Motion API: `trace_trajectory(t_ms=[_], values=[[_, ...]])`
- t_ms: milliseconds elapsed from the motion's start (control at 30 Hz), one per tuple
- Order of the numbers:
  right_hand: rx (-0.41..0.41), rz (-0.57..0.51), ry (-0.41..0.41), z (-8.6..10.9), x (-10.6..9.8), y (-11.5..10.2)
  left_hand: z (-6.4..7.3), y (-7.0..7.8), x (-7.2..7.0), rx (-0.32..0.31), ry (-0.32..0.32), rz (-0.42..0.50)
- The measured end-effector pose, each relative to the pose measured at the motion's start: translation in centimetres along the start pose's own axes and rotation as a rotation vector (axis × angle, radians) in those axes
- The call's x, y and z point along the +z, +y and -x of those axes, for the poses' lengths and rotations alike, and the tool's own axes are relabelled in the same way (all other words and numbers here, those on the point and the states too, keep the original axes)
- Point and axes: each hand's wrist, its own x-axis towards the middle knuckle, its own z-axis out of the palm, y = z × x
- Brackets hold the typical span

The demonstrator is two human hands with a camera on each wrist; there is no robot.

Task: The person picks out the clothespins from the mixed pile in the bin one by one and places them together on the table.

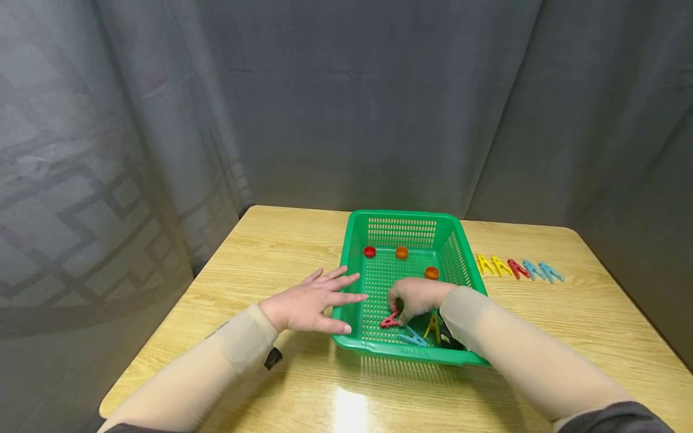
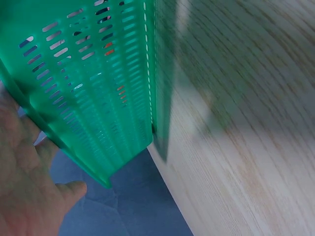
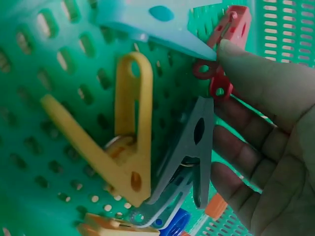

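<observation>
In the head view my right hand (image 1: 419, 296) reaches down into a green plastic basket (image 1: 403, 350). Its thumb and index finger pinch a red clothespin (image 3: 237, 27) near the basket floor; the other fingers are loosely bent. Close to that hand lie a light blue clothespin (image 1: 414, 338) and a yellow clothespin (image 1: 432, 326). The right wrist view also shows a grey clothespin (image 3: 189, 147) beside the fingers. My left hand (image 1: 314, 302) has its fingers spread over the basket's left rim, and the left wrist view places it along the outside of that edge.
Inside the basket are a red round cap (image 1: 370, 251) and two orange caps, one an orange cap (image 1: 402, 252) near the back. A row of yellow, red and blue clothespins, among them a red clothespin (image 1: 518, 269), lies on the wooden table (image 1: 271, 240) right of the basket.
</observation>
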Motion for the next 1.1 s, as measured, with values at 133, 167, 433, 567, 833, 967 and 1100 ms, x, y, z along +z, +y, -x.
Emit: trace_trajectory(t_ms=[133, 167, 433, 567, 833, 967, 1100], values=[[0.005, 0.037, 0.026, 0.02, -0.06, 0.16, -0.03, -0.02, 0.01, 0.000, -0.001, 0.004], [0.011, 0.050, 0.039, 0.02, -0.11, 0.20, -0.03, -0.03, 0.02, 0.001, -0.001, 0.005], [0.094, 0.051, 0.083, -0.09, -0.11, 0.40, -0.05, -0.08, 0.08, 0.008, -0.003, 0.007], [0.110, 0.051, 0.078, -0.03, -0.02, 0.40, -0.08, -0.12, 0.11, 0.006, -0.002, 0.010], [0.134, 0.053, 0.070, 0.16, -0.12, 0.28, 0.01, -0.03, 0.03, -0.002, -0.008, 0.012], [0.138, 0.051, 0.081, 0.19, -0.12, 0.26, 0.02, 0.04, -0.04, -0.006, -0.016, 0.013], [0.147, 0.043, 0.084, 0.05, -0.03, 0.29, 0.03, 0.02, -0.02, -0.008, -0.017, 0.014]])
